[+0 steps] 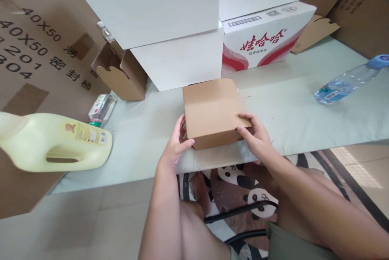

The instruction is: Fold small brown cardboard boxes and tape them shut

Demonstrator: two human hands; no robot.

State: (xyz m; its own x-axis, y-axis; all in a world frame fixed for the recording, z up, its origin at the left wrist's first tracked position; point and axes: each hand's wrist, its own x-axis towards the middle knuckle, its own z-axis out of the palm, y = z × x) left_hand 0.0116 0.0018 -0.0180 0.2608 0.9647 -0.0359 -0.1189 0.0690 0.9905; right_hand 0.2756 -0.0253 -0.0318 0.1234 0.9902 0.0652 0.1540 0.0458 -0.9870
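Note:
A small closed brown cardboard box [212, 110] sits near the front edge of a pale green table [304, 118]. My left hand [176, 142] presses against its left front corner, fingers curled along the side. At the box's right front corner my right hand [257, 136] grips it, with fingers lying on the lid and thumb at the front. Both hands hold the box between them.
A pale yellow jug [57, 142] lies at the left edge. Behind it are a small bottle [101, 110] and an open brown carton [121, 73]. White boxes [170, 29] and a red-printed carton [264, 37] stand behind. A water bottle [349, 79] lies right.

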